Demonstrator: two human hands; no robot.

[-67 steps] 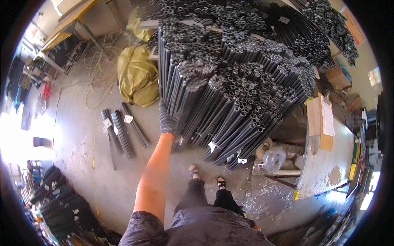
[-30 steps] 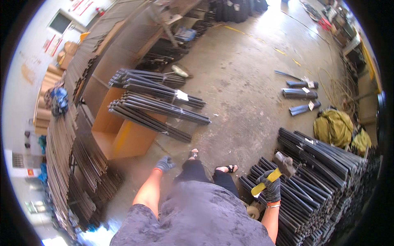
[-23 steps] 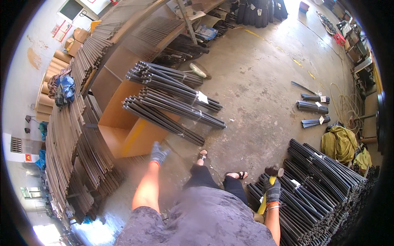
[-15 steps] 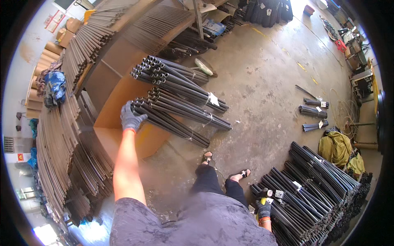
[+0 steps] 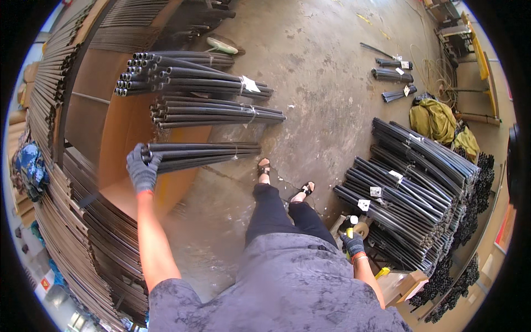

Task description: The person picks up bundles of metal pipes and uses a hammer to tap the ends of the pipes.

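My left hand (image 5: 142,169), in a grey glove, is closed round the near-left end of a bundle of black pipes (image 5: 204,154). Clear wrap ties this bundle near its right end. Farther off lie a second pipe bundle (image 5: 221,112) and a larger stack of pipes (image 5: 204,74) with a white tag. Down at my right side, my right hand (image 5: 352,243), also gloved, is closed on a yellow-handled tool (image 5: 349,233); its exact kind is unclear. A brown tape roll (image 5: 361,230) shows just beside that hand.
Many tagged black pipe bundles (image 5: 409,182) are piled to the right, beside olive cloth (image 5: 434,122). Small bundles (image 5: 395,74) lie on the far-right floor. A rack of long pipes (image 5: 55,210) and a cardboard sheet (image 5: 119,144) stand left. A cardboard box (image 5: 406,285) sits behind my right hand.
The view has turned and shifted. The pipe bundle at my left hand has swung away from its neighbour, leaving a gap. My right hand still holds the yellow-handled tool.
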